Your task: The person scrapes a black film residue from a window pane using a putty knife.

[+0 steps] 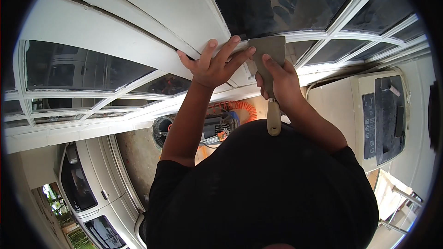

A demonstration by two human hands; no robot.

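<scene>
My right hand [282,83] is wrapped round a putty knife [268,62], gripping it where the wide metal blade narrows. Its pale wooden handle hangs below the fist, toward my chest. The blade's broad edge points up at the lower edge of a dark glass pane [258,4]. On the white door frame [184,16] my left hand [211,67] rests with its fingers spread, the fingertips near the pane's corner. One left finger reaches close to the blade's side. A small dark piece [242,37] shows at the corner above those fingertips.
White-framed glass panes [87,67] run along both sides. A top-loading washing machine [355,106] stands at the right. Below lie an orange coiled hose [247,106] and a round bucket [161,129] beside some tools. A silver vehicle [99,180] is parked at the lower left.
</scene>
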